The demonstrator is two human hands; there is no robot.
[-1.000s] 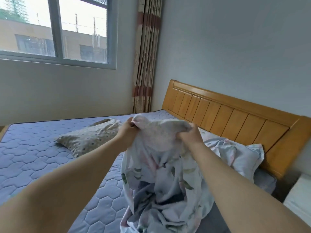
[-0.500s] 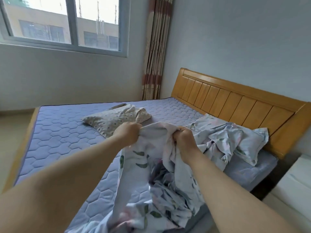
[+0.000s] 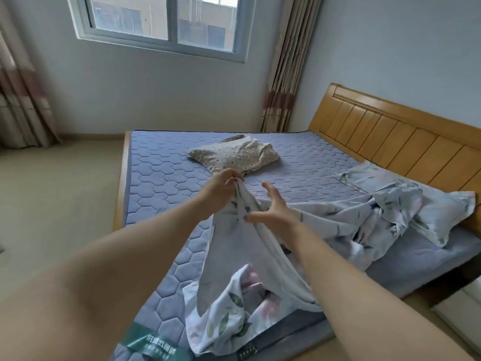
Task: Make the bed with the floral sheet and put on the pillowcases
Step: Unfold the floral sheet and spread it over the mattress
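The floral sheet (image 3: 263,259) lies bunched over the near side of the blue quilted mattress (image 3: 161,183). My left hand (image 3: 221,188) grips a raised fold of it above the bed. Beside it, my right hand (image 3: 273,209) is spread with straight fingers, holding nothing and just touching the cloth. A bare dotted pillow (image 3: 234,153) lies in the middle of the mattress beyond my hands. More floral cloth, probably a pillowcase (image 3: 442,212), is heaped near the headboard on the right, with a flat piece (image 3: 369,177) behind it.
The wooden headboard (image 3: 395,136) runs along the right wall. A window (image 3: 166,24) and striped curtains (image 3: 281,82) are at the back. Beige floor (image 3: 52,194) lies to the left of the bed. Something white (image 3: 466,306) stands at the right edge.
My view has swung left and down. My right hand has let go of the sheet and spread its fingers. The left hand keeps its hold, and the sheet has dropped lower onto the mattress.
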